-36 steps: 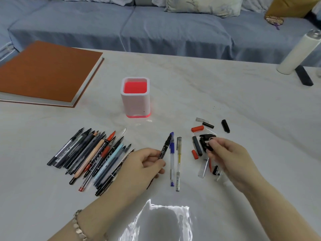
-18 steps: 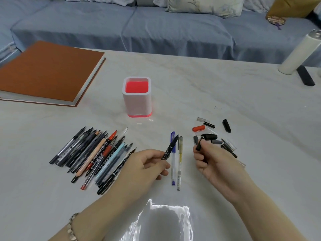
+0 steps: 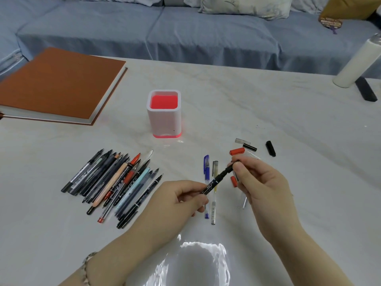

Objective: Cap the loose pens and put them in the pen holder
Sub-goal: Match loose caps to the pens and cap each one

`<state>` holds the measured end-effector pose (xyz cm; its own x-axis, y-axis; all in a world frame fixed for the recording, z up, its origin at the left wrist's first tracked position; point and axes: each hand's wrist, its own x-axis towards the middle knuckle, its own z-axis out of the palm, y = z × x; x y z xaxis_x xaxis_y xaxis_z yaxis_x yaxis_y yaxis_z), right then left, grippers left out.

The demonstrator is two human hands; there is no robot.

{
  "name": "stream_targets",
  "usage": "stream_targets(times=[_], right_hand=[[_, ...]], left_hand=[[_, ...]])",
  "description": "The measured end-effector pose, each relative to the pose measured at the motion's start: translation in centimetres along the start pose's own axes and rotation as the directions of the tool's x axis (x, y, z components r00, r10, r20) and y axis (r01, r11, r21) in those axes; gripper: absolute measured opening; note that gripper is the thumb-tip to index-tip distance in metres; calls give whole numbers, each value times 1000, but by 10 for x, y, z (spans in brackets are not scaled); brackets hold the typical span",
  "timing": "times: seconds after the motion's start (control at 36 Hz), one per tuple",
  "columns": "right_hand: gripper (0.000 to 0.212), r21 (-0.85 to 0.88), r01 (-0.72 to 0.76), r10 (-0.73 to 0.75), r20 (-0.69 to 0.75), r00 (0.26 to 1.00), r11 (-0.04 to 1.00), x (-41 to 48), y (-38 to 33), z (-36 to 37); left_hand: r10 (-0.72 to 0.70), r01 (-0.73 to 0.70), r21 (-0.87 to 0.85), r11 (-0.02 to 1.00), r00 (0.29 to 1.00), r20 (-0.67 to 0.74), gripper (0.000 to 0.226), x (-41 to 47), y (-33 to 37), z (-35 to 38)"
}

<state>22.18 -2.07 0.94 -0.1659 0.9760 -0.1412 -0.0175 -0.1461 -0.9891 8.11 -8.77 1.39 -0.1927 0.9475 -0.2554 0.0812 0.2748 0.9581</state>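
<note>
Black pen (image 3: 214, 182) comes first. My left hand (image 3: 181, 201) grips its lower end with curled fingers. My right hand (image 3: 261, 184) pinches a black cap (image 3: 230, 169) right at its tip, near the middle of the table. I think the cap is just going on, but I cannot tell if it has clicked.

The pen holder (image 3: 164, 118) stands further away, a bit to the left, and I see no pen in it. A blue pen (image 3: 206, 172) and a yellow pen (image 3: 215, 178) lie between my hands with caps on. A big pile of pens (image 3: 115, 182) lies on the left with bare tips. Loose caps, like a red cap (image 3: 237, 151), lie far right.

So the job has only begun. Most pens need caps, and all of them must go in the holder.
</note>
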Motion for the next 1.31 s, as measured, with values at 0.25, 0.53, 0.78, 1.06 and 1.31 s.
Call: stream_targets(times=[0.25,0.53,0.78,1.06,1.31], right_hand=[[28,-5,-50,50,143,988,999,-1,-7,-8],[29,-15,16,-14,131,991,1000,-8,3,-9],[11,-117,-135,101,-255,962,984,25,26,-39],[25,-642,-108,-9,-176,984,759,46,34,-62],[28,-195,-189,175,-89,981,962,20,32,-61]], left_hand=[[130,-140,245,959,990,57,30,-3,-2,-3],[22,-62,213,975,982,188,21,2,-6,-3],[10,-25,492,870,999,34,18,16,-18,-4],[18,-10,517,856,1000,-11,17,17,-25,-7],[78,-76,529,845,997,18,18,18,-21,-2]])
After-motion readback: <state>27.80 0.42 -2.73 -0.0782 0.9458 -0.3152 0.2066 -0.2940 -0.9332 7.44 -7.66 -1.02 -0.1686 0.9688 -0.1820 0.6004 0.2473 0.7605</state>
